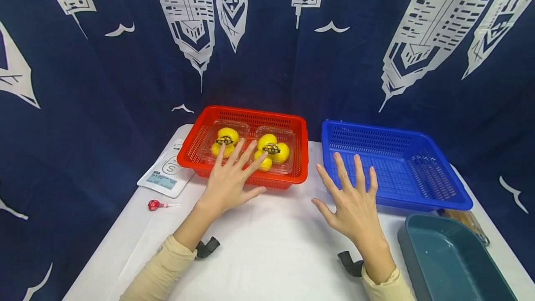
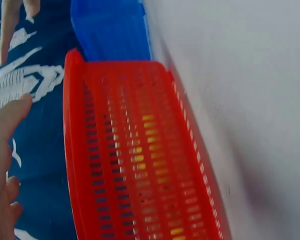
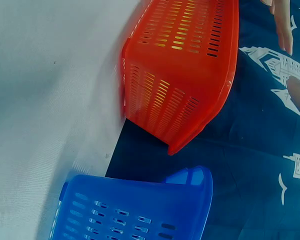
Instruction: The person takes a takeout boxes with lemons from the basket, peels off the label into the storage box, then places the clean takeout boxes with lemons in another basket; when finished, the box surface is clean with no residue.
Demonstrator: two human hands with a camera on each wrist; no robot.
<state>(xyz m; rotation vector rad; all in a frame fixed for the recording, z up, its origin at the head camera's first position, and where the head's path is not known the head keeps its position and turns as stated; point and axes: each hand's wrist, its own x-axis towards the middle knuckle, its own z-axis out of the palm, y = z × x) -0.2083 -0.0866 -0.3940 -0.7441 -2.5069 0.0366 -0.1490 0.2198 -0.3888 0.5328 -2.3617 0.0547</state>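
A red basket [image 1: 196,140] [image 2: 135,165] [image 3: 185,75] stands at the back of the white table. Two clear plastic boxes of yellow fruit [image 1: 270,150] lie in it. My left hand [image 1: 231,176] hovers with fingers spread over the basket's near rim, holding nothing. To the right stands an empty blue basket [image 1: 401,166] [image 2: 112,30] [image 3: 135,210]. My right hand [image 1: 353,196] floats open, fingers spread, by that basket's near left corner. In the wrist views only fingertips [image 2: 10,117] show beside the baskets.
A white packet [image 1: 167,173] and a red lollipop [image 1: 155,205] lie at the table's left. A dark teal tray [image 1: 451,259] sits at the front right, with a brown object [image 1: 466,222] behind it. A dark blue curtain hangs behind.
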